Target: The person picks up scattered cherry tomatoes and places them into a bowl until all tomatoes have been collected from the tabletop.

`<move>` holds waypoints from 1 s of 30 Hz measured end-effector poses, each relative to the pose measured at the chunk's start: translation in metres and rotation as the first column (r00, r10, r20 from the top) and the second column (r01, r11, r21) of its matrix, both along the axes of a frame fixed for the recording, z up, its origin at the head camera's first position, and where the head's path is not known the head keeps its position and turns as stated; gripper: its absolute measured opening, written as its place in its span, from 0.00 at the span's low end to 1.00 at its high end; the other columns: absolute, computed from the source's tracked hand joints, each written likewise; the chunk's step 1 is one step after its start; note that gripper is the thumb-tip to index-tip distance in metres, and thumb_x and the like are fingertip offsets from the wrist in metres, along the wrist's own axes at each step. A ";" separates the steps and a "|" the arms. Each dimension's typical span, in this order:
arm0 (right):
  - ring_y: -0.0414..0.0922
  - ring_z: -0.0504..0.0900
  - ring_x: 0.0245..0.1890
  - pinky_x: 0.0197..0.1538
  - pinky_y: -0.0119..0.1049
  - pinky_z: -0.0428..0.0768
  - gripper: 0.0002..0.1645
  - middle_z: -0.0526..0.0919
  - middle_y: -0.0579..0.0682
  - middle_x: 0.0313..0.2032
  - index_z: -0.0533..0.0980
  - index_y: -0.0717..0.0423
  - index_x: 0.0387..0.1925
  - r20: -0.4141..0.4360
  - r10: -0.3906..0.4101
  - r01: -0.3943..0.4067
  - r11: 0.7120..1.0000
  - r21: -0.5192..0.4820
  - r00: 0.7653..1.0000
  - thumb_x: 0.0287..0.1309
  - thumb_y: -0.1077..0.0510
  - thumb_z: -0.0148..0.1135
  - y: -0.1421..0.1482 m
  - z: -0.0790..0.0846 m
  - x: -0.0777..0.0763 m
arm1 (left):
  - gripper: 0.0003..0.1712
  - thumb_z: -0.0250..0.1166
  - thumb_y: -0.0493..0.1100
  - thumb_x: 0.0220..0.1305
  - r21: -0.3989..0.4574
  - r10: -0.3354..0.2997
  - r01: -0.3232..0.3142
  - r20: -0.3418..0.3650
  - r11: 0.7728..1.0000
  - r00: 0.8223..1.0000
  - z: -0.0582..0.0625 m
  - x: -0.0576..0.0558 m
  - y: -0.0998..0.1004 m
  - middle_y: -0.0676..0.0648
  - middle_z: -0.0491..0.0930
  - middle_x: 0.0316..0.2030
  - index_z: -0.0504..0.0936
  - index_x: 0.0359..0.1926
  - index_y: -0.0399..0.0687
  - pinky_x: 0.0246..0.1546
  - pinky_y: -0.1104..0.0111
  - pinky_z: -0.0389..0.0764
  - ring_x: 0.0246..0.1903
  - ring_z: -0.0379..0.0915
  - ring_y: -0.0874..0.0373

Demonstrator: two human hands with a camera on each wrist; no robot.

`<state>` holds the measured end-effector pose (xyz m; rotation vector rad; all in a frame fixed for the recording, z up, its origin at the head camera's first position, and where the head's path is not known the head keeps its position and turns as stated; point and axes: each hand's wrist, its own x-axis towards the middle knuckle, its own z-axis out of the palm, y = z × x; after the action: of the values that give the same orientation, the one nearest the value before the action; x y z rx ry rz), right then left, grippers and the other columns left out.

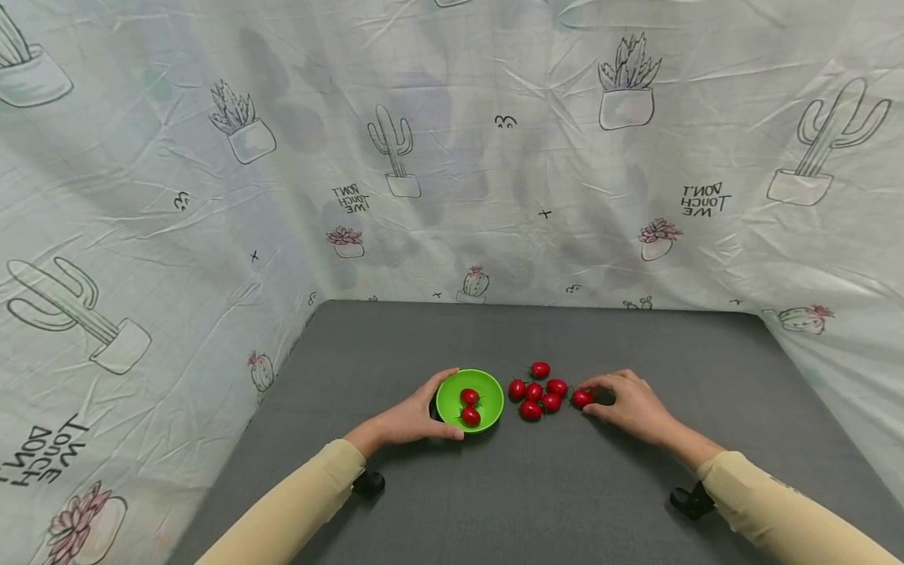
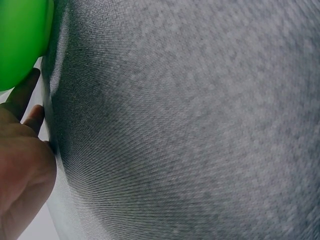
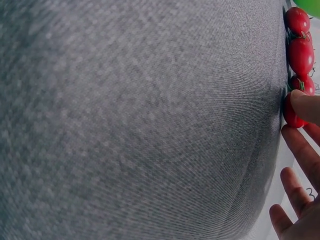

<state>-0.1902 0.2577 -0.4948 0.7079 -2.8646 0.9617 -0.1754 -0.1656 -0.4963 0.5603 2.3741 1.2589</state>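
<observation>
My left hand [image 1: 417, 412] holds the left side of a green bowl [image 1: 441, 417], thumb at its near rim and fingers around the far side. Two small red tomatoes, one of them a cherry tomato [image 1: 470, 417], lie inside the bowl. In the left wrist view only part of the bowl [image 2: 22, 40] shows, above the fingers. Right of the bowl, my right hand [image 1: 636, 408] pinches a cherry tomato [image 1: 582, 399] between thumb and fingers, at the table surface. The right wrist view shows the thumb over this tomato [image 3: 291, 114], while the other fingers are spread.
Several loose cherry tomatoes [image 1: 531, 410] lie grouped between the bowl and my right hand, some with green stems. A dark grey cloth [image 1: 494, 502] covers the table. White curtains [image 1: 452, 157] printed with cacti stand behind and at both sides.
</observation>
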 end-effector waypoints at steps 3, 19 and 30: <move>0.57 0.75 0.54 0.56 0.65 0.68 0.20 0.87 0.46 0.47 0.85 0.50 0.52 0.000 0.000 0.000 1.000 -0.002 1.000 0.59 0.52 0.76 0.000 0.000 -0.001 | 0.64 0.78 0.61 0.56 0.007 -0.001 0.001 0.001 1.000 1.000 0.000 0.000 0.000 0.50 0.50 0.78 0.45 0.82 0.59 0.71 0.47 0.56 0.76 0.47 0.53; 0.55 0.74 0.53 0.55 0.63 0.68 0.18 0.87 0.45 0.45 0.86 0.51 0.51 -0.013 -0.003 0.002 1.000 -0.027 1.000 0.59 0.54 0.76 0.004 0.010 -0.006 | 0.64 0.78 0.62 0.56 -0.004 0.005 -0.005 0.005 1.000 1.000 0.002 -0.001 0.001 0.50 0.50 0.78 0.46 0.82 0.61 0.71 0.47 0.56 0.76 0.47 0.54; 0.55 0.70 0.57 0.56 0.60 0.67 0.18 0.86 0.45 0.46 0.85 0.48 0.54 0.011 0.016 -0.015 0.996 -0.088 1.000 0.63 0.53 0.74 0.003 0.027 -0.012 | 0.64 0.78 0.61 0.56 0.002 0.003 -0.003 0.000 1.000 1.000 0.003 0.000 0.001 0.50 0.50 0.78 0.45 0.82 0.60 0.71 0.48 0.55 0.76 0.47 0.54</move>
<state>-0.2026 0.2604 -0.4681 0.7208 -2.8110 1.0895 -0.1752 -0.1646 -0.4934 0.5576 2.3744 1.2619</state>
